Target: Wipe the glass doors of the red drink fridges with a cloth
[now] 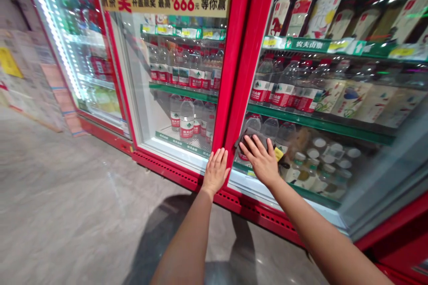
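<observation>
My right hand (261, 160) presses a dark grey cloth (249, 135) with a yellow tag against the lower left of the right glass door (310, 135). Its fingers lie spread over the cloth. My left hand (216, 171) rests flat near the bottom of the red door frame (223, 120), fingers stretched out and holding nothing. Behind the right door's glass, water bottles with red labels (282, 91) stand on a shelf with a green edge. Smaller bottles with white caps (314, 171) are on its lowest level.
The left glass door (167, 135) carries a yellow banner strip (163, 3) across its upper part. Farther left is another lit cooler (92, 48), with stacked cartons (30, 71) beside it. A red vented base (167, 171) runs along the coolers above the grey floor (83, 204).
</observation>
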Available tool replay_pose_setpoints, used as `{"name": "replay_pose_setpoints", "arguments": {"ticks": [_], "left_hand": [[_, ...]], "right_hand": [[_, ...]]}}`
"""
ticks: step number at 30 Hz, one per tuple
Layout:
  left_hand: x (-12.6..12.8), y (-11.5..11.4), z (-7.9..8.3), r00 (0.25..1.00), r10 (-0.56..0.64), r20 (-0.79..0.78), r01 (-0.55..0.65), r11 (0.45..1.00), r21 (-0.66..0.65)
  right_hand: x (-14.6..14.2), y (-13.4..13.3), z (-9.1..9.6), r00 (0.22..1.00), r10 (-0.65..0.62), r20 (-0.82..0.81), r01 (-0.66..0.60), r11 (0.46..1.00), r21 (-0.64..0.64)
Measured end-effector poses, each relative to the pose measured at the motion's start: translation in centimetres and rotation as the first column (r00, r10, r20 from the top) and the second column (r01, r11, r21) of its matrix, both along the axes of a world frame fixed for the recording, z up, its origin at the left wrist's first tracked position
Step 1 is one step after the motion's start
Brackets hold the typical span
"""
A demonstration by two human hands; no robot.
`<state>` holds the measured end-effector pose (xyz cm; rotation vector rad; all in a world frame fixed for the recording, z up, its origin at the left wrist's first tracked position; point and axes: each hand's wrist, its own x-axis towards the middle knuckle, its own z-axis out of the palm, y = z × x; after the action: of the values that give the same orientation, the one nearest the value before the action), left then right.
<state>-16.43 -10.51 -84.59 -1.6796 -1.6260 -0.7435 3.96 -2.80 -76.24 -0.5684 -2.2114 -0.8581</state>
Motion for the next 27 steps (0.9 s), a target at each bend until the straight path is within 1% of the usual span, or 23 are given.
{"name": "replay_pose_setpoints", "arguments": {"ticks": [1, 3, 6, 8, 10, 11, 13, 15, 16, 18, 21, 23, 24, 25, 27], "left_hand": [[-0.1, -0.1, -0.1, 1.0, -0.001, 0.003, 0.001, 1.0, -0.005], [-0.2, -0.4, -0.5, 1.0, 0.0, 0.004, 0.0, 1.0, -0.023], [-0.3, -0.8, -1.1, 1.0, 0.007, -0.002, -0.007, 0.998, -0.066], [-0.4, -1.1, -1.3, 1.0, 0.012, -0.008, -0.012, 0.996, -0.092], [-0.5, -1.2, -1.4, 1.0, 0.016, -0.014, -0.017, 0.995, -0.102], [-0.5, -1.3, -1.4, 1.0, 0.017, -0.017, -0.019, 0.995, -0.101], [-0.5, -1.2, -1.4, 1.0, 0.021, -0.02, -0.023, 0.996, -0.089], [-0.4, -1.2, -1.4, 0.999, 0.023, -0.022, -0.025, 0.997, -0.079], [-0.4, -1.2, -1.4, 0.999, 0.024, -0.021, -0.026, 0.997, -0.078], [-0.3, -1.3, -1.4, 0.999, 0.028, -0.017, -0.029, 0.996, -0.088], [-0.4, -1.5, -1.3, 0.999, 0.034, -0.016, -0.035, 0.992, -0.118], [-0.7, -1.8, -1.2, 0.999, 0.033, -0.022, -0.035, 0.991, -0.13], [-0.8, -1.9, -1.1, 0.999, 0.031, -0.026, -0.034, 0.991, -0.131], [-1.0, -2.0, -1.1, 0.999, 0.03, -0.026, -0.034, 0.991, -0.128], [-1.3, -2.1, -1.0, 0.999, 0.036, -0.016, -0.037, 0.992, -0.117]], "right_hand": [[-0.6, -0.1, -0.2, 1.0, -0.007, -0.028, 0.006, 1.0, -0.005], [-1.4, -0.3, -1.5, 1.0, 0.023, -0.007, -0.023, 1.0, -0.009], [-1.2, -0.4, -4.6, 0.981, 0.129, 0.144, -0.131, 0.991, 0.006], [-0.8, -0.3, -5.5, 0.949, 0.195, 0.246, -0.206, 0.978, 0.021], [-0.5, -0.1, -5.0, 0.932, 0.213, 0.292, -0.23, 0.973, 0.025], [-0.5, -0.1, -4.3, 0.941, 0.195, 0.275, -0.208, 0.978, 0.022], [-0.9, -0.1, -2.8, 0.977, 0.12, 0.175, -0.124, 0.992, 0.008], [-1.5, -0.2, -2.0, 0.996, 0.049, 0.069, -0.049, 0.999, -0.002], [-1.7, -0.3, -2.1, 0.998, 0.035, 0.047, -0.035, 0.999, 0.001], [-1.7, -0.4, -3.3, 0.995, 0.059, 0.084, -0.061, 0.998, 0.025], [-0.7, -0.4, -6.2, 0.959, 0.163, 0.234, -0.184, 0.98, 0.072], [0.5, -0.5, -7.4, 0.933, 0.209, 0.293, -0.244, 0.966, 0.087], [1.0, -0.6, -7.4, 0.932, 0.213, 0.294, -0.247, 0.965, 0.085], [1.4, -0.8, -7.0, 0.939, 0.205, 0.274, -0.234, 0.969, 0.076], [1.5, -1.3, -5.3, 0.968, 0.174, 0.179, -0.187, 0.981, 0.055]]}}
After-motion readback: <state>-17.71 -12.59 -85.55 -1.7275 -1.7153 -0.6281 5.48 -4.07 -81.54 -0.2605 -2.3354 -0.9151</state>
